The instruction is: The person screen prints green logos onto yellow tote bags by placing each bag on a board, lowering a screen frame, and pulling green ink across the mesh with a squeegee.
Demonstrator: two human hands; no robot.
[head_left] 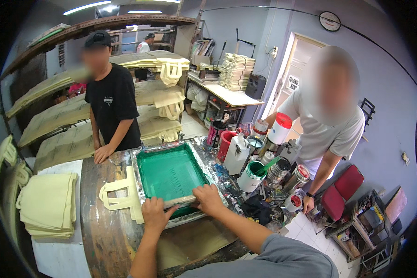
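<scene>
Left hand (pixel 156 214) and right hand (pixel 209 199) are gripping one wooden, bar-shaped squeegee (pixel 180 201) at lower centre of frame. One rectangular screen (pixel 134 161) is holding glossy green ink (pixel 171 169); one fabric bag (pixel 135 198) is protruding leftward.

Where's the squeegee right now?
Head view, lower half, slightly left of centre: the squeegee is across the near end of the green-inked printing screen, held at its ends by the left hand and right hand.
</scene>
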